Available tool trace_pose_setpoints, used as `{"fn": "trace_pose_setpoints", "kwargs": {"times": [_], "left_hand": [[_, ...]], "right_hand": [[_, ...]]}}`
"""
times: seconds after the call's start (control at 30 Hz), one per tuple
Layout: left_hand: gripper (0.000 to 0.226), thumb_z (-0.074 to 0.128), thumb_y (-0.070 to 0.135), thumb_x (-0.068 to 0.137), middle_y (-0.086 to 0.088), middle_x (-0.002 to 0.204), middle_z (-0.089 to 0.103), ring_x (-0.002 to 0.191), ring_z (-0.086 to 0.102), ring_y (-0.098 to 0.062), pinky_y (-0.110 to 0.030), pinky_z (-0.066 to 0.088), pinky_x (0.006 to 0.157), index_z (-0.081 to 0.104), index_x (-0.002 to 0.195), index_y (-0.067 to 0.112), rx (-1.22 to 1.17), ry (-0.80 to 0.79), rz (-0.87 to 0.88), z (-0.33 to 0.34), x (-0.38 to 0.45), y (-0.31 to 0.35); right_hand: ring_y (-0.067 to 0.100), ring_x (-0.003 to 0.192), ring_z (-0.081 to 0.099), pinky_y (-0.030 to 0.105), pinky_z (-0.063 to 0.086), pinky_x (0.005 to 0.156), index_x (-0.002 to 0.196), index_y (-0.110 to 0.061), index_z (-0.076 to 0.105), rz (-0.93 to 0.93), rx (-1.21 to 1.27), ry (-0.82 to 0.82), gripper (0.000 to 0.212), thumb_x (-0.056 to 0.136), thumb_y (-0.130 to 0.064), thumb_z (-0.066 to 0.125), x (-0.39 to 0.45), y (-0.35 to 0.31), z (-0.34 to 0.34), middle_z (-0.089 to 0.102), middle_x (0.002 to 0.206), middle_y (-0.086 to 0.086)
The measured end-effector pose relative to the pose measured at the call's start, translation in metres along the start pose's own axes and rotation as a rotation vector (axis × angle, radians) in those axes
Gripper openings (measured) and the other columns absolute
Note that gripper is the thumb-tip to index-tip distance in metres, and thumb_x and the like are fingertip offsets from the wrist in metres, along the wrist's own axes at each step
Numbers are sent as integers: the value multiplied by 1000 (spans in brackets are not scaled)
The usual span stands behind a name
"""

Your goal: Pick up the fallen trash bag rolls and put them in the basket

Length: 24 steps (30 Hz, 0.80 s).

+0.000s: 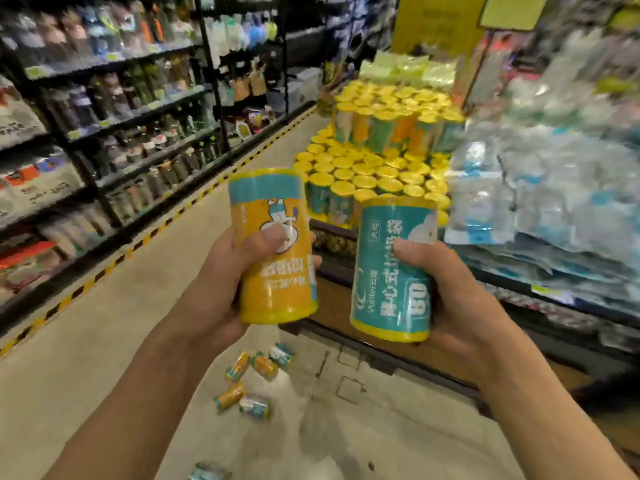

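Left hand (221, 271): grip closed around an orange roll (273, 247). Right hand (460, 299): grip closed around a teal roll (391, 271). Below both grips, fallen rolls (256, 379) on the floor (86, 341), uncollected. Stacked rolls (367, 168) ahead; basket not discernible. Task partway.

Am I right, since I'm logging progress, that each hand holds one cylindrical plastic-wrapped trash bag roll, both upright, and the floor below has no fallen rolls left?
Not quite. The left hand grips the orange cylindrical plastic-wrapped roll and the right hand the teal cylindrical plastic-wrapped roll, both upright, but the head view shows several small fallen rolls lying on the grey floor.
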<state>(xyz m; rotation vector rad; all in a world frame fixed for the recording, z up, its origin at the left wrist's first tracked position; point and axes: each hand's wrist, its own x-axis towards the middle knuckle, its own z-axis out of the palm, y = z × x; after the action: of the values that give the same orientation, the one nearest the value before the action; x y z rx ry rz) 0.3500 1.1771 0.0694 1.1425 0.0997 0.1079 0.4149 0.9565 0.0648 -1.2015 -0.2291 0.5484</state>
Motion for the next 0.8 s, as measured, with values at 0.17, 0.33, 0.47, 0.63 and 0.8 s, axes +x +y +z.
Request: {"fn": "trace_pose_setpoints", "kwargs": {"times": [0.17,0.33,0.47,0.63,0.8], "left_hand": [[56,79,33,59,-13,106,73,93,73,-32,-45,60,67,68,112,19,52,-280,-99,148,17,-59],[58,76,35,58,-12,98,74,90,73,-32,-45,59,70,67,112,16,109,-532,-220,307,4,-134],[60,77,33,61,-17,104,71,90,72,-33,-45,60,71,65,116,14,118,-758,-345,414,-20,-186],[65,77,35,59,-16,103,73,90,73,-32,-50,60,72,63,119,13,158,-1026,-455,536,-61,-250],[62,77,33,59,-16,103,72,90,72,-33,-46,60,72,65,117,13,173,-1288,-565,648,-107,-314]], "right_hand": [[27,86,75,41,61,70,110,-16,73,-131,6,294,58,56,-34,85,-111,-32,-111,75,101,12],[28,86,75,40,60,70,110,-15,72,-234,1,651,55,58,-35,79,-239,-55,-218,76,100,12],[33,94,74,47,62,79,118,-11,69,-297,45,909,63,60,-33,80,-335,-62,-277,74,109,18],[27,87,75,40,61,71,116,-12,68,-367,102,1172,61,60,-34,79,-444,-59,-321,76,101,12],[22,76,75,35,61,62,107,-14,69,-425,205,1479,39,70,-25,71,-532,-56,-363,77,91,8]]}}
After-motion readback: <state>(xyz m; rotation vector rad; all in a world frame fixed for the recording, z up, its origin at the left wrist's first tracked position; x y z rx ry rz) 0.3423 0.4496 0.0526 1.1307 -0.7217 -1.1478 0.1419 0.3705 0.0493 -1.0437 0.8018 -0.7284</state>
